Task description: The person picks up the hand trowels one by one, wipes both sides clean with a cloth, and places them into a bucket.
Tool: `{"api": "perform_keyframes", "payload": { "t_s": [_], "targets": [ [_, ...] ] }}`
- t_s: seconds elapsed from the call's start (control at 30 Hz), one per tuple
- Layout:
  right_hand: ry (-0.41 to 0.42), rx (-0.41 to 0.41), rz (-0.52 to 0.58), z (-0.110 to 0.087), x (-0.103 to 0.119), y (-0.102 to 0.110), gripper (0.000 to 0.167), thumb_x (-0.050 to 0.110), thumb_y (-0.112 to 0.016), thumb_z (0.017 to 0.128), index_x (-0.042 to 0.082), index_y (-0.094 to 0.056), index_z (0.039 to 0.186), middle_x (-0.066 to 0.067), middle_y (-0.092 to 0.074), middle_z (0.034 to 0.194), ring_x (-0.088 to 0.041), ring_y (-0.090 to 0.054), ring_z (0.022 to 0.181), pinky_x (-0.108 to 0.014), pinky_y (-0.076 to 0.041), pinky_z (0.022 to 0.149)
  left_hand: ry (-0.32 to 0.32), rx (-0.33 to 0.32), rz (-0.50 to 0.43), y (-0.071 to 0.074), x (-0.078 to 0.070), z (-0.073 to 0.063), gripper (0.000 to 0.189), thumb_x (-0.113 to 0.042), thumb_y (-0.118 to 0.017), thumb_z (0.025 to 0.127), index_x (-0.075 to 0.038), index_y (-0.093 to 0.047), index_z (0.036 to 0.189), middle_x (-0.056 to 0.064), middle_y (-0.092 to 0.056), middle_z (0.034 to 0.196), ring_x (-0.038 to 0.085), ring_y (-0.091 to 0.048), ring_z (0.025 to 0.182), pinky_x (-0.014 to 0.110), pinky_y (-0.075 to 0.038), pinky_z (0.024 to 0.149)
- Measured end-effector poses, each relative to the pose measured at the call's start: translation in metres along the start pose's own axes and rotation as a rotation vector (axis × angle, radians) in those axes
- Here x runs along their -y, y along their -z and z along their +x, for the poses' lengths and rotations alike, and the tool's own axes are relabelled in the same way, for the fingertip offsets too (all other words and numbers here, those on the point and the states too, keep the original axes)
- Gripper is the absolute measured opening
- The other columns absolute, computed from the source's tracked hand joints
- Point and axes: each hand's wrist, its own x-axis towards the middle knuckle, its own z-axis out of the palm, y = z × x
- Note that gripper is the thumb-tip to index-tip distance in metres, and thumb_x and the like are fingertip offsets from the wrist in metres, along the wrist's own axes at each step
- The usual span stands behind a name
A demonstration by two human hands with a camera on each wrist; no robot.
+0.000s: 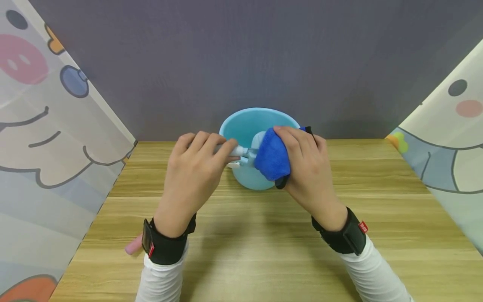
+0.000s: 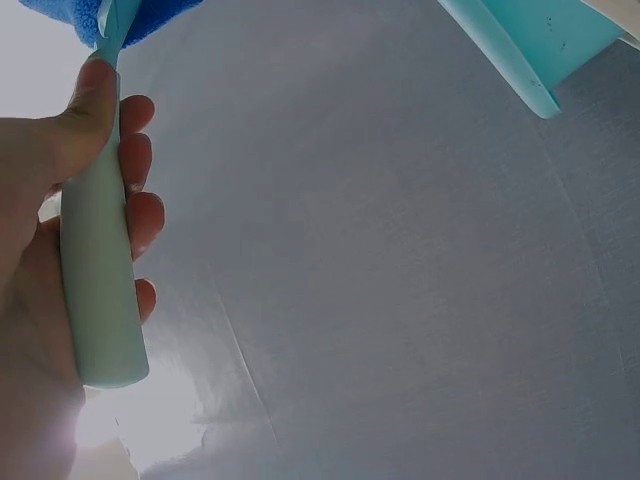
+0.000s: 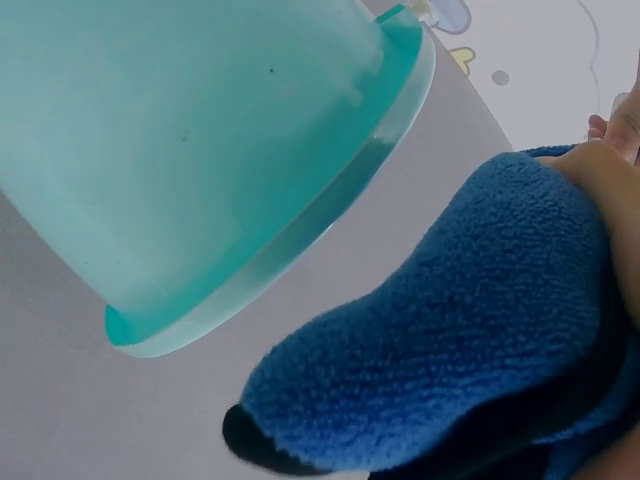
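Note:
Fingers of my left hand [image 1: 194, 167] curl round the smooth handle [image 2: 105, 270] of a pale blue-green tool. Its narrow neck [image 1: 250, 154] runs into a blue fluffy cloth [image 1: 272, 157] with black edging. My right hand [image 1: 309, 167] grips that cloth around the tool's head. A rounded pale blue part [image 1: 258, 139] of the head shows beside the cloth; the rest is hidden, so I cannot tell what kind of tool it is. In the right wrist view the cloth [image 3: 430, 330] bulges out from under the fingers. Both hands are raised in front of a light blue bucket.
The light blue bucket [image 1: 241, 119] stands on the wooden table [image 1: 241, 260] against a grey wall [image 1: 241, 54]. A pink stick-like thing [image 1: 133, 246] lies at the left, partly behind the left wrist. Cartoon-printed panels [image 1: 45, 117] flank the table on both sides.

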Motion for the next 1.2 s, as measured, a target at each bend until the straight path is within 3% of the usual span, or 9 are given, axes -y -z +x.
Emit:
{"api": "perform_keyframes", "payload": {
  "t_s": [0.27, 0.47, 0.7, 0.87, 1.2],
  "targets": [
    [0.012, -0.017, -0.03, 0.001, -0.004, -0.001, 0.078, 0.002, -0.087, 0.068, 0.004, -0.052, 0.138, -0.02, -0.065, 0.128, -0.038, -0.063, 0.115, -0.058, -0.045, 0.09, 0.01, -0.01, -0.009, 0.0, 0.001, 0.001, 0.024, -0.034, -0.064, 0.097, -0.014, -0.074, 0.108, 0.004, -0.075, 0.095, 0.026, -0.068, 0.09, 0.04, -0.049, 0.083],
    [0.013, 0.003, -0.029, 0.001, -0.006, -0.001, 0.076, 0.005, -0.089, 0.071, 0.005, -0.052, 0.137, -0.02, -0.066, 0.127, -0.039, -0.064, 0.114, -0.058, -0.045, 0.09, 0.027, 0.003, -0.016, 0.0, 0.002, -0.001, 0.024, -0.035, -0.063, 0.098, -0.014, -0.073, 0.107, 0.004, -0.074, 0.095, 0.026, -0.067, 0.091, 0.041, -0.048, 0.083],
    [-0.006, 0.032, 0.0, -0.001, -0.01, -0.002, 0.072, -0.002, -0.085, 0.069, 0.006, -0.055, 0.134, -0.019, -0.068, 0.124, -0.038, -0.065, 0.112, -0.056, -0.047, 0.088, 0.031, 0.054, -0.054, -0.001, 0.003, -0.003, 0.025, -0.034, -0.068, 0.095, -0.015, -0.073, 0.11, 0.004, -0.074, 0.097, 0.026, -0.067, 0.092, 0.041, -0.05, 0.084],
    [-0.02, 0.036, 0.006, -0.002, -0.017, -0.002, 0.069, -0.004, -0.084, 0.071, 0.006, -0.055, 0.133, -0.02, -0.069, 0.121, -0.039, -0.066, 0.111, -0.056, -0.046, 0.088, 0.046, 0.056, -0.057, -0.004, 0.003, -0.004, 0.024, -0.033, -0.07, 0.094, -0.015, -0.074, 0.11, 0.005, -0.074, 0.097, 0.026, -0.066, 0.092, 0.041, -0.049, 0.083],
    [-0.103, -0.088, 0.061, 0.0, -0.028, -0.001, 0.044, -0.003, -0.076, 0.078, 0.006, -0.066, 0.12, -0.019, -0.073, 0.101, -0.037, -0.067, 0.096, -0.056, -0.044, 0.086, 0.083, 0.038, -0.085, -0.002, 0.004, -0.001, 0.021, -0.032, -0.069, 0.097, -0.015, -0.074, 0.108, 0.005, -0.071, 0.094, 0.026, -0.063, 0.087, 0.042, -0.047, 0.083]
  ]
}}
